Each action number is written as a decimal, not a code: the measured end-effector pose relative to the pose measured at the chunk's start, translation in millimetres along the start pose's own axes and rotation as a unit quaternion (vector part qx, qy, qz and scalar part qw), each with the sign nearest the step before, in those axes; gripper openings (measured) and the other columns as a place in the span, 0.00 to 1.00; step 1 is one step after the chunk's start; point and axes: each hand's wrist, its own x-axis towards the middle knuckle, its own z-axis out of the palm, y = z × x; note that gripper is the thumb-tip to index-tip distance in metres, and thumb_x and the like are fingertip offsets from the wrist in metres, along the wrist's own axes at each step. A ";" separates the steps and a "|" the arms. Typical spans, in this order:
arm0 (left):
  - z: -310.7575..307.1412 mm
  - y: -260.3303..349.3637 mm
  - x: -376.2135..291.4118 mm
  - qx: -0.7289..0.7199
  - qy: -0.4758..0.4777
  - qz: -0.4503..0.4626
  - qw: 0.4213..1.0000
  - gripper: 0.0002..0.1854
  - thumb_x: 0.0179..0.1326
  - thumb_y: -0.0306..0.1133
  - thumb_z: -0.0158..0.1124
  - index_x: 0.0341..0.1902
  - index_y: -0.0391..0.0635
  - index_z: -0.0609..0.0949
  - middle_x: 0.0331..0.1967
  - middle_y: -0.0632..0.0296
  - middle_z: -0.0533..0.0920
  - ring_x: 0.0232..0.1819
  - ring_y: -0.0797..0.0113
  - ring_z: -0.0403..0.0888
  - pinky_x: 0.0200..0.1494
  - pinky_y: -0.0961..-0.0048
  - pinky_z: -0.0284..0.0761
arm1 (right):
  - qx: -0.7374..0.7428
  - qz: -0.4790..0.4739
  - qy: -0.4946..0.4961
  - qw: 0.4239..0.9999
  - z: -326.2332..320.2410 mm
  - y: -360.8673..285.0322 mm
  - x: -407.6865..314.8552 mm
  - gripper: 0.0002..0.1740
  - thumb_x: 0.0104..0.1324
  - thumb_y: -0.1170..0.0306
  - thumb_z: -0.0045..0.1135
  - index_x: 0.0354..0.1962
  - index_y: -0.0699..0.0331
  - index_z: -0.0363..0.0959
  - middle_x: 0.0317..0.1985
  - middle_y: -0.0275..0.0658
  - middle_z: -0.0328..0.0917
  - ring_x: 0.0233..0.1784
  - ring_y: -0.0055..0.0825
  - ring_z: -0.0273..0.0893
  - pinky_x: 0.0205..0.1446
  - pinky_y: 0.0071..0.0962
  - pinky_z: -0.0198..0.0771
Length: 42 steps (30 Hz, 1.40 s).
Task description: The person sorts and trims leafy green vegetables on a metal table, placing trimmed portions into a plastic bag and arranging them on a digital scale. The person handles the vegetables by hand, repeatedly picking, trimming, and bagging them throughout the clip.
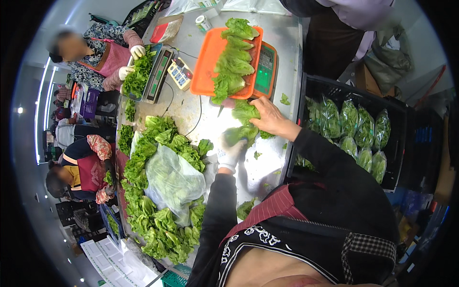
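My left hand [229, 152], in a white glove and blurred by motion, grips a head of green leaf lettuce [241, 135] above the metal table. My bare right hand [270, 116] pinches another piece of lettuce [245, 112] just in front of an orange tray [202, 71]. Whether the two pieces are joined I cannot tell. Several lettuce heads [235, 66] lie in a row in the tray, which rests on an orange scale [266, 68] with a lit green display. Left of my gloved hand spreads a large lettuce pile [154, 229], partly under a clear plastic bag [174, 177].
A black crate [400, 143] of bagged greens [365, 122] stands at right. Across the table, a gloved co-worker [107, 61] handles greens on a second scale [157, 79]. Nearby are a power strip [180, 73], its cable and a label roll [203, 23]. Another person [333, 36] stands at top right.
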 end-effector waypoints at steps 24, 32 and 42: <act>14.5 8.1 -43.4 -0.276 0.077 -0.123 0.950 0.21 0.50 0.16 0.68 0.50 0.34 0.76 0.41 0.56 0.83 0.38 0.68 0.83 0.41 0.74 0.81 | -0.242 -0.039 0.198 0.949 -72.1 26.8 192.6 0.28 0.66 0.61 0.57 0.64 0.46 0.67 0.54 0.38 0.69 0.61 0.43 0.59 0.61 0.45 0.55; -17.0 35.3 -46.1 -0.311 0.046 -0.070 0.947 0.17 0.53 0.20 0.66 0.48 0.37 0.78 0.41 0.60 0.84 0.40 0.70 0.82 0.48 0.72 0.79 | 0.032 -0.251 -0.024 0.967 -97.5 -48.8 85.1 0.35 0.54 0.63 0.64 0.60 0.60 0.67 0.56 0.46 0.68 0.62 0.43 0.65 0.63 0.42 0.62; -40.6 113.4 -28.0 -0.370 0.051 0.094 0.923 0.35 0.60 0.38 0.68 0.68 0.39 0.65 0.61 0.54 0.72 0.57 0.64 0.74 0.59 0.66 0.72 | -0.062 -0.404 0.018 0.913 -78.8 -74.2 43.4 0.42 0.56 0.63 0.68 0.65 0.62 0.59 0.58 0.47 0.69 0.61 0.41 0.70 0.62 0.36 0.69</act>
